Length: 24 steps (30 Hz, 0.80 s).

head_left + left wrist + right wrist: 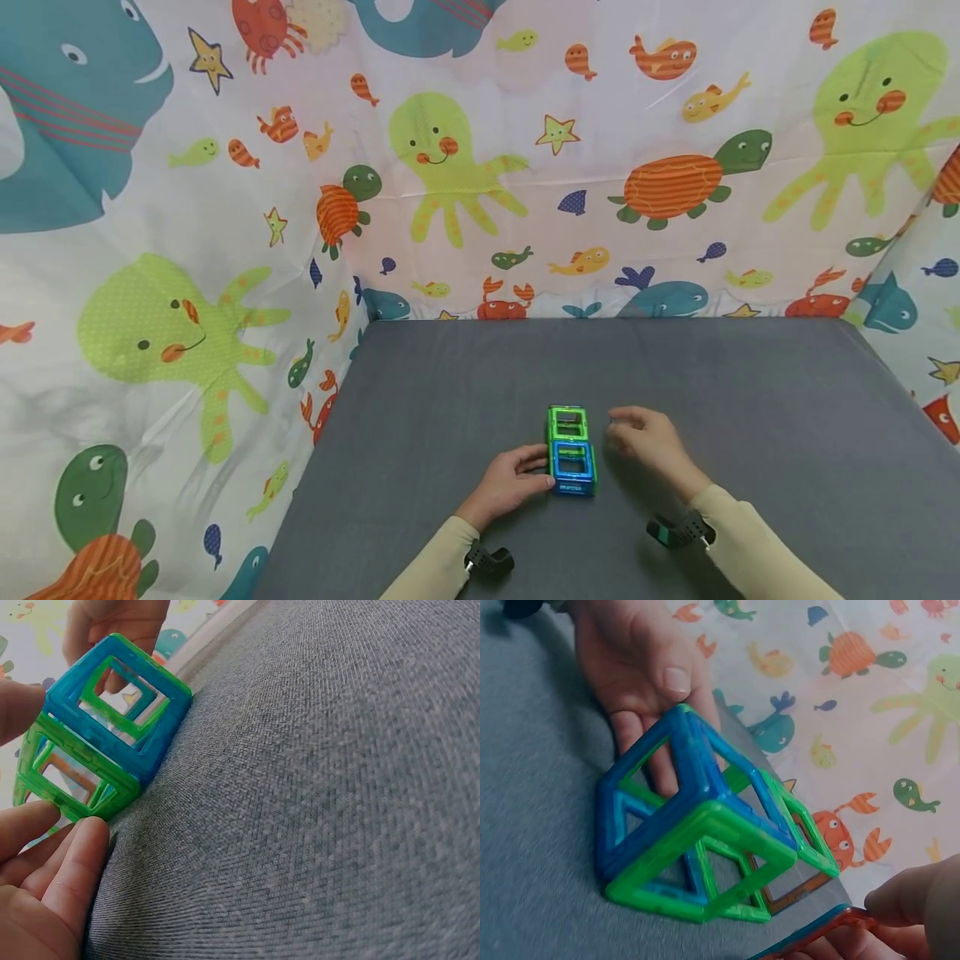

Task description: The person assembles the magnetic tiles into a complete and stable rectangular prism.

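A block built of open-framed magnetic tiles stands on the grey table, blue at the near end and green at the far end. My left hand rests along its left side. In the left wrist view, those fingers touch a green side frame, while the thumb lies by a blue corner. To the right of the block, apart from it, is my right hand. Between thumb and fingers it pinches a thin red-orange and blue magnetic tile, seen nearly edge-on in the right wrist view.
The grey cloth-covered table reaches back to a hanging sheet printed with sea animals. More of that sheet borders the left and right sides. Each wrist wears a black band.
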{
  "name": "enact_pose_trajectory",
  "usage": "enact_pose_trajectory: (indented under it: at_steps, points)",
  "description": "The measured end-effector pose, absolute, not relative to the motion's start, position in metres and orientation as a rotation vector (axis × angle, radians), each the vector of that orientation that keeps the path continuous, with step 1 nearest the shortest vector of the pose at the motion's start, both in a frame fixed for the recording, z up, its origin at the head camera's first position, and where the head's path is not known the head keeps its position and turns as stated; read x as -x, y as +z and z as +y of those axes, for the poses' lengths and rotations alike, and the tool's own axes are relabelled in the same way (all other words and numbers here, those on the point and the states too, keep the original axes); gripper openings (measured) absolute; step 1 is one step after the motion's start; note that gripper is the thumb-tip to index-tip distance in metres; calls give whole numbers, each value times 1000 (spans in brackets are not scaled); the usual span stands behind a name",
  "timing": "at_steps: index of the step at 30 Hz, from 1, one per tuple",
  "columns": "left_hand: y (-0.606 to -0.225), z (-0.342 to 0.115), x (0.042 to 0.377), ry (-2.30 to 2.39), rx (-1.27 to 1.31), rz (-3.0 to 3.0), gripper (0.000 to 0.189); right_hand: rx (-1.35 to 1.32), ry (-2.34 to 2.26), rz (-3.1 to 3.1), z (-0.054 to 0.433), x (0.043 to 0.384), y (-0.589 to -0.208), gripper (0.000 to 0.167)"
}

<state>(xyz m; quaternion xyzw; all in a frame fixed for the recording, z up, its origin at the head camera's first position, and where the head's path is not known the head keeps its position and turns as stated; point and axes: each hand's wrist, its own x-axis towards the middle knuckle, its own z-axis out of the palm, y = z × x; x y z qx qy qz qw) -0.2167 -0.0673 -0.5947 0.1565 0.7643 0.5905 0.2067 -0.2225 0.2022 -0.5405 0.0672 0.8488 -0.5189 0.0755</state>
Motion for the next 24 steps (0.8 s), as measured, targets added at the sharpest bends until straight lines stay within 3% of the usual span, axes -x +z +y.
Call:
enact_pose_trajectory:
  at_steps: [24]
  points:
    - [-592,-63,214,1654,-375,2189,49,-261,-1716,2433,182,246,-553,43]
